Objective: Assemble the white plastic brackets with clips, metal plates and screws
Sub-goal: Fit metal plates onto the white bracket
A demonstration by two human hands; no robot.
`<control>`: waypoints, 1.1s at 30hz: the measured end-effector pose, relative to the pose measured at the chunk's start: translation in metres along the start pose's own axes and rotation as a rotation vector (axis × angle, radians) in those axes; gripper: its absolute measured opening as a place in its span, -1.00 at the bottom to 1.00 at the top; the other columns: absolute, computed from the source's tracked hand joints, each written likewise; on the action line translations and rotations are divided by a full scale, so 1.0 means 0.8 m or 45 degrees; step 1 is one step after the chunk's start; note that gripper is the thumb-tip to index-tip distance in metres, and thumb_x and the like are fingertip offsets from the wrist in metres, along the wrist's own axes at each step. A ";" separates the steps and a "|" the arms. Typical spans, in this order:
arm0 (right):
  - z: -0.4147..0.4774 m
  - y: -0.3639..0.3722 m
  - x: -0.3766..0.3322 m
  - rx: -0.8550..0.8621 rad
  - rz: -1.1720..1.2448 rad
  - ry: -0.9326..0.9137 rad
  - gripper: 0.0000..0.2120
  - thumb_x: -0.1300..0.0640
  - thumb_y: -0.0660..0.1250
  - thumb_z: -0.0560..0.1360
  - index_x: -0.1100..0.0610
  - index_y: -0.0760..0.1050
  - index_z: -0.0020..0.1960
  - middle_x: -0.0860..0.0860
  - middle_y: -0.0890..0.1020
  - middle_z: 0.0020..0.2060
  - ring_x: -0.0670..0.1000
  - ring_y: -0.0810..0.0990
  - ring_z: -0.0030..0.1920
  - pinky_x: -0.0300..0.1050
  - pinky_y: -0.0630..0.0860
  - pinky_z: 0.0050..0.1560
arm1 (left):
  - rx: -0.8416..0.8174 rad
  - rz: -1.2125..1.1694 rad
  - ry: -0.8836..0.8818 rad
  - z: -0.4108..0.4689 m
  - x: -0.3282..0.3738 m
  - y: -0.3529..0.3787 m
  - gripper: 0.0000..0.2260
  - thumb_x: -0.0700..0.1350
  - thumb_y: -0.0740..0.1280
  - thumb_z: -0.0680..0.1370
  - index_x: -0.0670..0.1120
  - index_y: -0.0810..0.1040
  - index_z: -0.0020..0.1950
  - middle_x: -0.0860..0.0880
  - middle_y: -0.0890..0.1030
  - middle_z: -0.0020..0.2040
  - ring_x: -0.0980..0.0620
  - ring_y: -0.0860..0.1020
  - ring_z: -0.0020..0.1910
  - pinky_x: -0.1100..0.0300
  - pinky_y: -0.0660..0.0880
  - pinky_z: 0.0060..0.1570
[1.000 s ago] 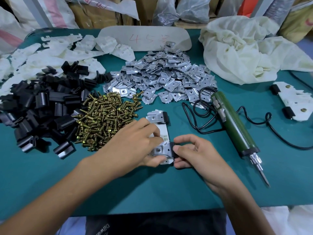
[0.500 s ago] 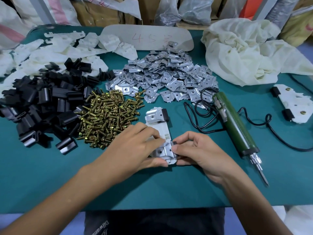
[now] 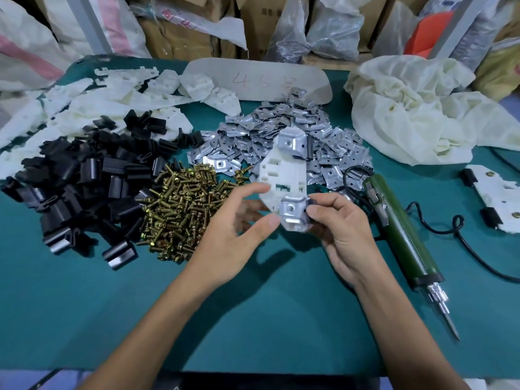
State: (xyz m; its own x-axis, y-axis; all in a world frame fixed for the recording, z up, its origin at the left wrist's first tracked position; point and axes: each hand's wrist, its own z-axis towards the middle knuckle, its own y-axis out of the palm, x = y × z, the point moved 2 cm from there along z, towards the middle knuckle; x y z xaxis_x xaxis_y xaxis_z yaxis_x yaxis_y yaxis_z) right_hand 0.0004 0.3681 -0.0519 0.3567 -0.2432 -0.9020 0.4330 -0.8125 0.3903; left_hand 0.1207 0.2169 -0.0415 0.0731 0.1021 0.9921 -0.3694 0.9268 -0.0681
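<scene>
Bare forearms lead to the left hand and right hand (nails short), above dark clothing.

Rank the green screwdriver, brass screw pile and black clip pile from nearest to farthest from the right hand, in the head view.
From the right hand, which grips the white bracket:
1. Green screwdriver: just to its right.
2. Brass screw pile: to the left, past the left hand.
3. Black clip pile: farthest left.
</scene>
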 end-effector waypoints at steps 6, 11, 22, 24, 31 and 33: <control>0.003 -0.006 0.012 -0.052 0.007 0.026 -0.77 0.35 0.51 0.39 0.19 0.57 -0.01 0.07 0.72 -0.28 -0.06 0.68 -0.32 -0.22 0.64 -0.23 | -0.006 -0.241 -0.106 0.009 -0.007 0.003 -0.53 -0.19 0.50 0.42 -0.03 0.43 0.27 -0.18 0.69 0.07 -0.22 0.64 0.06 -0.06 0.63 0.06; 0.005 -0.005 0.017 -0.078 0.010 0.062 -0.82 0.30 0.45 0.38 0.19 0.56 -0.03 0.05 0.70 -0.29 -0.06 0.68 -0.31 -0.19 0.66 -0.22 | 0.043 -0.258 -0.088 0.011 -0.010 0.003 -0.51 -0.19 0.55 0.34 -0.04 0.42 0.18 -0.01 0.70 -0.10 0.05 0.62 -0.15 0.18 0.60 -0.06; 0.005 -0.009 0.021 -0.145 -0.044 0.108 -0.77 0.31 0.49 0.41 0.21 0.54 0.03 0.06 0.69 -0.30 -0.06 0.67 -0.28 -0.16 0.65 -0.15 | 0.061 -0.255 -0.113 0.011 -0.019 -0.001 -0.52 -0.09 0.63 0.29 0.11 0.46 0.07 -0.26 0.64 -0.10 -0.08 0.55 -0.18 0.00 0.56 -0.05; 0.004 -0.008 0.020 -0.143 -0.036 0.107 -0.74 0.24 0.47 0.36 0.22 0.54 0.03 0.07 0.69 -0.30 -0.05 0.67 -0.30 -0.16 0.65 -0.17 | 0.056 -0.250 -0.117 0.010 -0.020 -0.001 -0.51 -0.14 0.62 0.32 0.08 0.44 0.09 -0.24 0.65 -0.11 -0.07 0.56 -0.18 0.03 0.56 -0.05; 0.001 -0.006 0.019 -0.140 -0.045 0.094 -0.78 0.23 0.48 0.35 0.19 0.57 -0.02 0.09 0.69 -0.28 -0.02 0.66 -0.31 -0.16 0.67 -0.17 | 0.022 -0.256 -0.127 0.009 -0.019 -0.003 -0.52 -0.19 0.55 0.35 -0.04 0.40 0.15 -0.18 0.59 -0.17 0.00 0.52 -0.19 0.15 0.53 -0.08; 0.000 -0.006 0.019 -0.142 -0.041 0.096 -0.86 0.23 0.49 0.36 0.13 0.64 -0.08 0.12 0.71 -0.24 0.01 0.67 -0.30 -0.16 0.67 -0.17 | 0.003 -0.248 -0.126 0.009 -0.019 -0.005 -0.53 -0.19 0.54 0.37 -0.04 0.39 0.16 -0.25 0.58 -0.14 -0.02 0.53 -0.16 0.09 0.53 -0.02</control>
State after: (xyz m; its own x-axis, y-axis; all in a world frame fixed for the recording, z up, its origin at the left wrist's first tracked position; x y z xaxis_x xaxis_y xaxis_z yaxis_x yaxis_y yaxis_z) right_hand 0.0038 0.3681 -0.0674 0.4003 -0.1738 -0.8998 0.5330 -0.7546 0.3829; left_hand 0.1145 0.2091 -0.0557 0.0517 -0.1148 0.9920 -0.3594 0.9247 0.1257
